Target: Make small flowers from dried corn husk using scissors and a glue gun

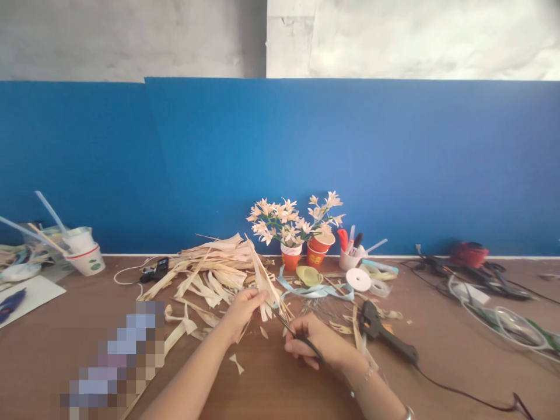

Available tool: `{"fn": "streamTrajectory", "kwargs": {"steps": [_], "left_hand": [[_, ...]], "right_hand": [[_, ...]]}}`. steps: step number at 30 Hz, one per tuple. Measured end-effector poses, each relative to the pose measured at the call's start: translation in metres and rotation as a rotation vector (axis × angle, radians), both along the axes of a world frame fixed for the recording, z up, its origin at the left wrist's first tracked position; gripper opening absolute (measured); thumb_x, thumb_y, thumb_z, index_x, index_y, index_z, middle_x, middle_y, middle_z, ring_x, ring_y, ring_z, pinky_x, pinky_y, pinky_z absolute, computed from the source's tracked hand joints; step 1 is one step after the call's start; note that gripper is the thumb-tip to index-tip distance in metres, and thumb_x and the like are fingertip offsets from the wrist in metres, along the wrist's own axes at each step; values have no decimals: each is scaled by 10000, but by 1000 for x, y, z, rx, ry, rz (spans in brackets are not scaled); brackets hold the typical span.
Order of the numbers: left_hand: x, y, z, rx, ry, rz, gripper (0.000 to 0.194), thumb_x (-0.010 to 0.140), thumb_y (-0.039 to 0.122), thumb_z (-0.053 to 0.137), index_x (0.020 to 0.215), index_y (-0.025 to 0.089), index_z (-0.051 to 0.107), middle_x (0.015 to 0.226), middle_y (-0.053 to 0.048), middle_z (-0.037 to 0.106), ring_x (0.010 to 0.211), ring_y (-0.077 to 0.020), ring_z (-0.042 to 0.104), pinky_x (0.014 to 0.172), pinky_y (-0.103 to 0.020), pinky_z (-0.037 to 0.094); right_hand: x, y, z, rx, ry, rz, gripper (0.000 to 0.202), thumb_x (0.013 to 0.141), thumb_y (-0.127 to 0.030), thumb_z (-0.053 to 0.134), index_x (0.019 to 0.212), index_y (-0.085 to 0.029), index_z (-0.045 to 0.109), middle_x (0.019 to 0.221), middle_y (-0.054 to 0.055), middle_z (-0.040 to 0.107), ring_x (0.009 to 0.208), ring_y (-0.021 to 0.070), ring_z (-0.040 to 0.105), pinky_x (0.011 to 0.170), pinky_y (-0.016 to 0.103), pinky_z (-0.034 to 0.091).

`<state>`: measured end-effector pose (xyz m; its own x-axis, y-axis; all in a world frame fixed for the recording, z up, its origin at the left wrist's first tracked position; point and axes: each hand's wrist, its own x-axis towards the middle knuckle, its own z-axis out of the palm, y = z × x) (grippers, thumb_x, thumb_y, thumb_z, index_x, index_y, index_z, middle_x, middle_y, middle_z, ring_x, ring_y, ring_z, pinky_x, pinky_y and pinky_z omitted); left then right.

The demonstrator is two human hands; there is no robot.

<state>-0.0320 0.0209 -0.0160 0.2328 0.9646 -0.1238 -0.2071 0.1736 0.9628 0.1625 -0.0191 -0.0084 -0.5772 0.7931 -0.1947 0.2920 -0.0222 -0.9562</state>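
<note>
My left hand (245, 309) pinches the lower end of a pale dried husk strip (261, 271), which stands upright above the fingers. Wrapped round the handles of dark scissors (286, 324), my right hand (312, 341) points the blades left toward the base of the strip. A small bow-shaped husk scrap (236, 364) lies on the table below the left hand. Behind that hand spreads a heap of dried husk (214, 265). Just past the hands, pale handmade flowers (284, 219) stand in a stack of red-and-white paper cups (291, 256).
A black glue gun (385, 332) with its cord lies right of my right hand. Behind it are a white spool (359, 279), blue ribbon (319, 290) and a cup of tools (350, 256). Cables (494, 315) tangle at far right. A blue partition (350, 146) closes the back.
</note>
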Motion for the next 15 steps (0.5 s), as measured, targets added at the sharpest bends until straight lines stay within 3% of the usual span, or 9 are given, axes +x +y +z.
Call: {"fn": "streamTrajectory", "kwargs": {"steps": [15], "left_hand": [[3, 1, -3, 10, 21, 13, 381, 601, 500, 727, 613, 135, 617, 489, 28, 565, 436, -93, 477, 459, -217, 389]], "right_hand": [[0, 3, -4, -1, -45, -12, 209, 693, -327, 633, 663, -124, 591, 515, -40, 548, 313, 29, 402, 289, 137, 247]]}}
